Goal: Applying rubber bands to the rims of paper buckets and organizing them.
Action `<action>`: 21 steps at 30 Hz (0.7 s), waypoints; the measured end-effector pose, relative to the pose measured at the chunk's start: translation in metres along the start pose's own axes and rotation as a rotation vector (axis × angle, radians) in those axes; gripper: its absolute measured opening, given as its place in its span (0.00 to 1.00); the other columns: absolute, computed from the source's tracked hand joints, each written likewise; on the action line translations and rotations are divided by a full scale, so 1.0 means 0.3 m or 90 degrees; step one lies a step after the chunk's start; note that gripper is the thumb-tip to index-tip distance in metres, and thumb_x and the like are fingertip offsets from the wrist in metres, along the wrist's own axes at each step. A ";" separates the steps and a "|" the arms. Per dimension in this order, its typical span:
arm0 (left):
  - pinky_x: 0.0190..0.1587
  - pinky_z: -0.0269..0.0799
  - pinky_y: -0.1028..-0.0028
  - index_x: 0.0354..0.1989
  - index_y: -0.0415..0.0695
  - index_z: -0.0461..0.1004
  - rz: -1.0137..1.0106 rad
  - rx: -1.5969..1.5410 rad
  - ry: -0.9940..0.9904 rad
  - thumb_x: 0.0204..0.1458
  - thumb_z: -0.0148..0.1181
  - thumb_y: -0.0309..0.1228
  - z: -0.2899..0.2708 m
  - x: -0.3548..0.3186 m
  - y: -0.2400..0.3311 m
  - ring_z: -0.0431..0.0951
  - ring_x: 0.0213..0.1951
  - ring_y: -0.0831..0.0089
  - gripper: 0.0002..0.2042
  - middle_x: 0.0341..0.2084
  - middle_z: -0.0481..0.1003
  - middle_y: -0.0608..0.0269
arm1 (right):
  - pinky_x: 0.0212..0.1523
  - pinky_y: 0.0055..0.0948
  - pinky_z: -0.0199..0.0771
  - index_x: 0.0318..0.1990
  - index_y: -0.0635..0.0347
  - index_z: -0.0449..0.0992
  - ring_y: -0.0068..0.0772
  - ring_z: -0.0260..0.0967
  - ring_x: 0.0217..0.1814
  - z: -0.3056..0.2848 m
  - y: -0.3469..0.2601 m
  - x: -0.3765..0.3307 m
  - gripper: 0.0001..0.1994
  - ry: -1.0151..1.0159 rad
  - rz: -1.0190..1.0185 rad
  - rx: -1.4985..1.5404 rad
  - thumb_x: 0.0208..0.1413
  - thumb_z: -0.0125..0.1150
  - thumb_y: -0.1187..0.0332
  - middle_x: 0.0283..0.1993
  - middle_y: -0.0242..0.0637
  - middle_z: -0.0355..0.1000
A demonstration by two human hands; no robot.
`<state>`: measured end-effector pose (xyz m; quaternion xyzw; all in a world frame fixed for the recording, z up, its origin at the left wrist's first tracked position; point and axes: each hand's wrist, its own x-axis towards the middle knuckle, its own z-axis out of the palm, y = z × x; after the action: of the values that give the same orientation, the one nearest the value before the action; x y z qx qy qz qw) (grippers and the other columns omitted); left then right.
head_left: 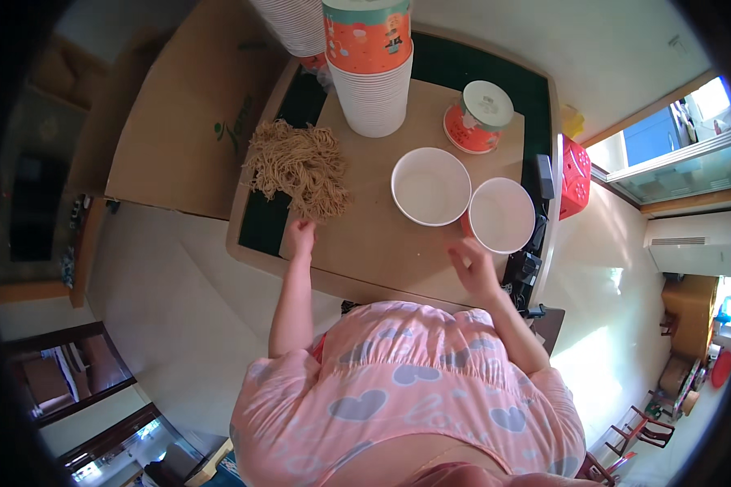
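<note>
My left hand is at the near edge of a loose heap of tan cords, its fingers pinched together on the cord ends. My right hand is just below two white paper tubs, its fingers loosely curled and apart, holding nothing that I can see. The larger-looking tub stands mouth up, and the other tub stands mouth up beside it, nearest my right hand. Behind them an orange and green tub rests upside down.
A tall stack of nested tubs rises at the back, with another stack to its left. A cardboard sheet covers much of the table. A large cardboard box stands left, a red plastic stool right. Black adapters lie along the right edge.
</note>
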<state>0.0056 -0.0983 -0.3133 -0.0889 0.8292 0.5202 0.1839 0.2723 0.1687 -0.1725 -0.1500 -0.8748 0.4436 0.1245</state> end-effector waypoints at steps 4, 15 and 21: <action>0.15 0.59 0.78 0.26 0.39 0.75 -0.002 0.056 -0.116 0.49 0.60 0.28 -0.018 -0.217 -0.084 0.68 0.14 0.81 0.06 0.16 0.72 0.67 | 0.35 0.31 0.71 0.37 0.64 0.75 0.36 0.71 0.34 0.140 0.032 -0.106 0.06 -0.090 0.124 0.141 0.52 0.56 0.74 0.34 0.43 0.73; 0.30 0.71 0.71 0.28 0.38 0.75 0.233 0.058 -0.472 0.44 0.60 0.25 0.142 -0.580 0.021 0.77 0.25 0.71 0.04 0.21 0.76 0.58 | 0.33 0.24 0.69 0.34 0.67 0.74 0.22 0.66 0.32 0.415 0.016 0.031 0.15 -0.267 0.517 0.573 0.61 0.51 0.61 0.32 0.31 0.72; 0.32 0.71 0.64 0.23 0.42 0.74 0.381 0.376 -0.359 0.42 0.60 0.27 0.080 -0.521 -0.015 0.75 0.29 0.58 0.03 0.24 0.73 0.56 | 0.39 0.25 0.71 0.34 0.60 0.69 0.24 0.68 0.34 0.268 -0.082 0.106 0.11 -0.170 0.336 0.751 0.64 0.45 0.64 0.31 0.32 0.68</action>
<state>0.1555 -0.0857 -0.2644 0.3524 0.8483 0.2969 0.2609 0.2109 0.1075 -0.1962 -0.2093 -0.4271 0.8789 -0.0368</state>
